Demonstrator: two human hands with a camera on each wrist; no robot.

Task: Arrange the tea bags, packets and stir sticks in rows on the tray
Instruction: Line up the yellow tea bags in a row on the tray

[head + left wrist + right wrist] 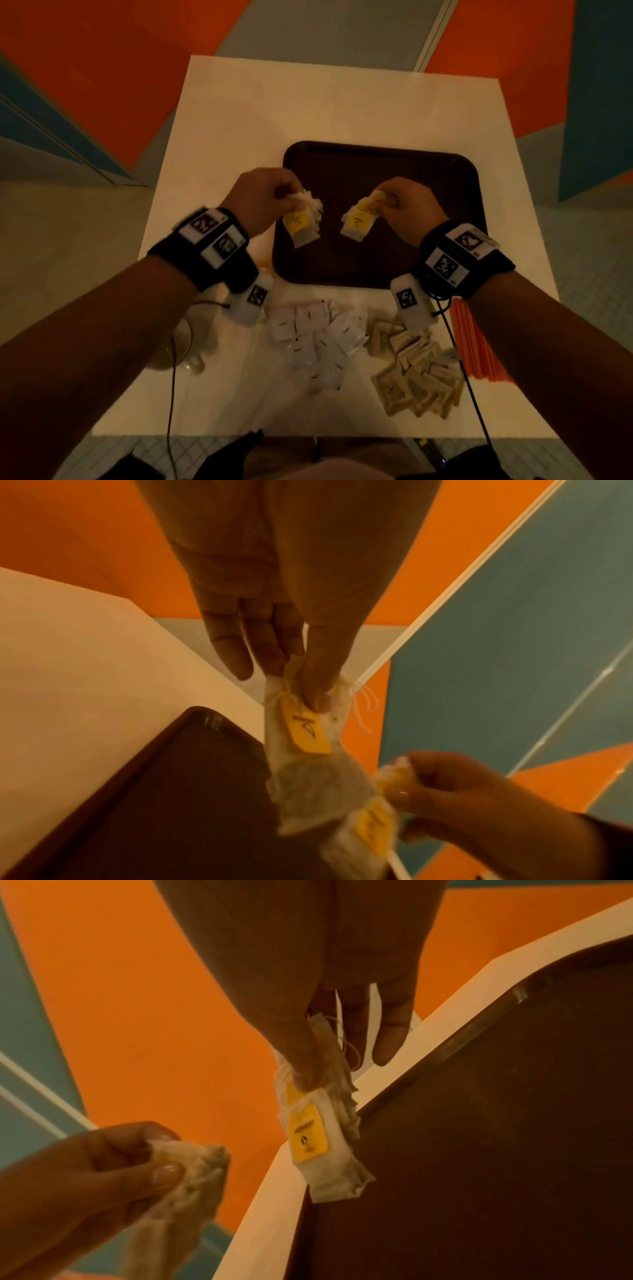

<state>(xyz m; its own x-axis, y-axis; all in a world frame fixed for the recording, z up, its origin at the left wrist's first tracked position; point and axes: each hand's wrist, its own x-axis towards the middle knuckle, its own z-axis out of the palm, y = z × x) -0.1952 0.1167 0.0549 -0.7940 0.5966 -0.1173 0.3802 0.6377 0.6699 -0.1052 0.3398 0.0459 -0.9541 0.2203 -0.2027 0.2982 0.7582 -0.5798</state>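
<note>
Both hands pinch tea-bag bundles over the tray [445, 178] — left hand [260, 198], right hand [407, 205] — only the head view shows packets [318, 335].

Dark brown rectangular plastic tray [428, 219], cream square tabletop [308, 102], off-white paper tea bags with yellow tags [301, 222] (black print on the tags), white paper packets [308, 329], tan paper packets [414, 377], orange stir sticks [476, 346], black-and-white checkered wrist markers [212, 233], orange and teal floor panels [102, 68]

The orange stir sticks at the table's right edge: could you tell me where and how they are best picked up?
Judging by the head view, the orange stir sticks lie flat, side by side, running towards and away from the person beside the brown packets. The right hand would probably do best coming from above, its grip pinching across the bundle near the middle, so the sticks stay level.
</note>
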